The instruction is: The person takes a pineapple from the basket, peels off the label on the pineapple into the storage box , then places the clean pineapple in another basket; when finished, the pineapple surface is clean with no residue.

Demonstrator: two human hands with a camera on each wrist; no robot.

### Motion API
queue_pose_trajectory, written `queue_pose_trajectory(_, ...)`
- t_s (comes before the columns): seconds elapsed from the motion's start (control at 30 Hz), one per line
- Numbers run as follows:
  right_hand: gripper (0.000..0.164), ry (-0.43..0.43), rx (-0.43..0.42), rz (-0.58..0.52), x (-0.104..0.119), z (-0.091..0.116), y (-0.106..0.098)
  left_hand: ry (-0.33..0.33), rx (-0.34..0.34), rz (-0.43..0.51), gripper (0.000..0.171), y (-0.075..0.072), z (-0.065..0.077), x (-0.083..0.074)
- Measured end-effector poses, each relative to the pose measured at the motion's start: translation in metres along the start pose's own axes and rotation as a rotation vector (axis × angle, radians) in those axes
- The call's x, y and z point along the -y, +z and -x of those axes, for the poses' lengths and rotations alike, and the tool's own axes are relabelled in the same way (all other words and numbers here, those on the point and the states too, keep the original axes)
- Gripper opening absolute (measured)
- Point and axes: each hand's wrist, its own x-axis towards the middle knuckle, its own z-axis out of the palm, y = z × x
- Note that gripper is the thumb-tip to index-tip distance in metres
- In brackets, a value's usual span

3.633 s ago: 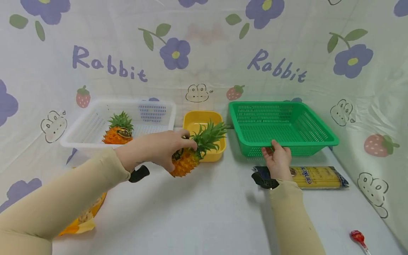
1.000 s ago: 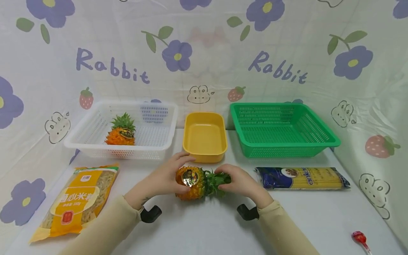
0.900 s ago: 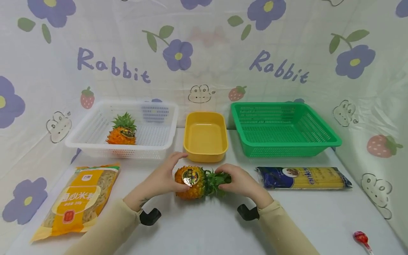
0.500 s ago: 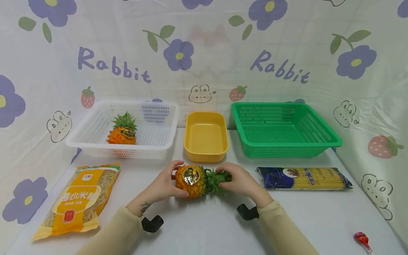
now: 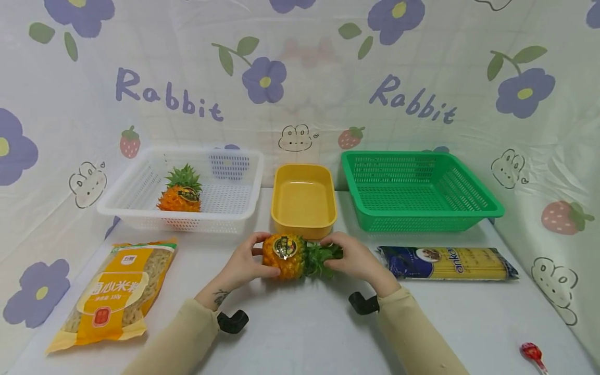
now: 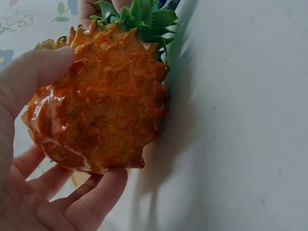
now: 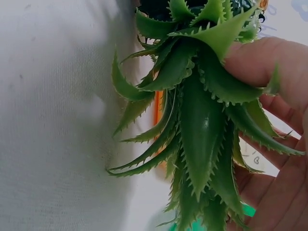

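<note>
A small pineapple (image 5: 284, 256) lies sideways between my two hands, its crown to the right and a dark round label on its orange body. My left hand (image 5: 247, 264) grips the body, thumb on the near side and fingers round the far side and base. With thumb and fingers, my right hand (image 5: 354, 259) pinches the leafy crown (image 7: 202, 125). Just behind the pineapple stands a yellow container (image 5: 304, 202). Whether the fruit touches the table is unclear. A second pineapple (image 5: 180, 192) sits in the white basket (image 5: 234, 214).
A green basket (image 5: 426, 212) stands at the back right, with a pack of spaghetti (image 5: 450, 263) in front of it. An orange bag of pasta (image 5: 112, 294) lies at the left. A red lollipop (image 5: 531, 351) is near the front right.
Earlier my left hand carried the pineapple alone while my right touched the green basket. Now both hold it, and it has shifted slightly away from me toward the yellow container.
</note>
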Motion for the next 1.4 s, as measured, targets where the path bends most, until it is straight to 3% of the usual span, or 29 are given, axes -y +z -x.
queue_pose_trajectory(0.2,0.040,-0.002,0.012,-0.001,-0.002,-0.001,-0.001,0.017,-0.017,0.026,0.077,0.002,-0.004,0.002)
queue_pose_trajectory(0.4,0.056,0.045,0.069,-0.038,0.005,-0.002,-0.013,0.050,-0.018,0.036,0.075,0.004,-0.006,0.004)
queue_pose_trajectory(0.6,0.048,0.041,-0.046,-0.093,0.032,-0.017,-0.023,0.061,-0.031,0.040,0.071,0.005,-0.006,0.004)
queue_pose_trajectory(0.73,0.037,0.018,-0.066,-0.088,0.054,-0.033,-0.017,0.062,-0.040,0.039,0.069,0.005,-0.007,0.005)
queue_pose_trajectory(1.07,0.032,0.081,0.031,0.117,0.077,-0.062,0.011,0.103,-0.035,0.049,0.070,0.006,-0.009,0.007)
queue_pose_trajectory(1.4,0.027,0.139,0.067,0.246,0.080,-0.067,0.018,0.114,-0.033,0.044,0.072,0.006,-0.008,0.006)
